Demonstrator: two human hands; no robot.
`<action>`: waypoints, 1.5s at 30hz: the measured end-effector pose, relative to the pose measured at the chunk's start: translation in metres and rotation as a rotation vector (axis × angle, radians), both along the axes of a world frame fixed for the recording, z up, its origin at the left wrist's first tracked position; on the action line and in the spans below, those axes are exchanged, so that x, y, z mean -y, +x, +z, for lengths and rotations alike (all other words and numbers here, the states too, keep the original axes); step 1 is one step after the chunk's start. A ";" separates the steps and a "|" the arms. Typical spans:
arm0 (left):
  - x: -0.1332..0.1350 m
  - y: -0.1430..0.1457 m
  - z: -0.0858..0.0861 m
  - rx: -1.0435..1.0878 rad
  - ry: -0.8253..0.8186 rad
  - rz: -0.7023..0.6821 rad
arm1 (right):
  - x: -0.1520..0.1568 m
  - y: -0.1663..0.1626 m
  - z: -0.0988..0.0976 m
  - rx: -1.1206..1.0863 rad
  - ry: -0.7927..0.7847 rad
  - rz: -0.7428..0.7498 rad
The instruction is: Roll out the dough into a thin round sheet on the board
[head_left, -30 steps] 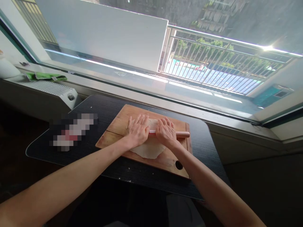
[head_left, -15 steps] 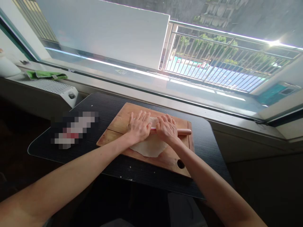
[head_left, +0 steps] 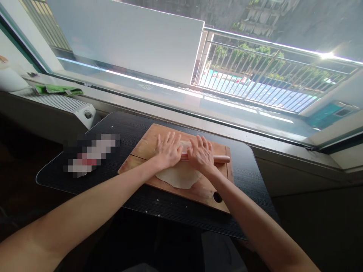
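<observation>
A wooden rolling pin [head_left: 222,159] lies across a flat sheet of pale dough [head_left: 178,177] on a wooden cutting board [head_left: 138,151]. My left hand [head_left: 169,151] rests palm down over the pin's left part, its fingers stretched out and spread toward the window. Over the middle of the pin lies my right hand [head_left: 200,153], also flat with fingers extended. Between the two hands a short piece of the pin shows. The pin's left end is hidden under my left hand, and its right end sticks out past my right hand.
The board sits on a black table [head_left: 241,151] with rounded corners and white specks. A pixelated item [head_left: 93,155] lies on the table's left. Beyond is a window sill [head_left: 159,113]; a green cloth [head_left: 59,90] lies on a white radiator [head_left: 70,105] at left.
Both hands stay on the rolling pin, with their fingers slightly more outstretched, the right hand's most. The whole view has shifted a little; the dough looks the same.
</observation>
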State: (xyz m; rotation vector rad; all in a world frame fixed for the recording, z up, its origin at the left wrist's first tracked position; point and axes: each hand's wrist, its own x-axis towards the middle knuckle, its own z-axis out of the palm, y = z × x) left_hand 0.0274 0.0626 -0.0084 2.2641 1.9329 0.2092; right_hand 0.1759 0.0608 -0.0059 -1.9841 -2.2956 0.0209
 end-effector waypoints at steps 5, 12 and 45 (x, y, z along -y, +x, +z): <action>-0.050 -0.002 0.011 0.030 -0.141 0.111 | -0.051 -0.010 0.009 -0.091 -0.093 -0.146; -0.006 -0.001 0.000 0.018 0.011 -0.051 | -0.007 -0.002 0.002 -0.024 -0.043 -0.001; -0.040 0.003 -0.001 0.067 0.141 0.053 | -0.056 -0.006 0.004 -0.101 -0.068 -0.125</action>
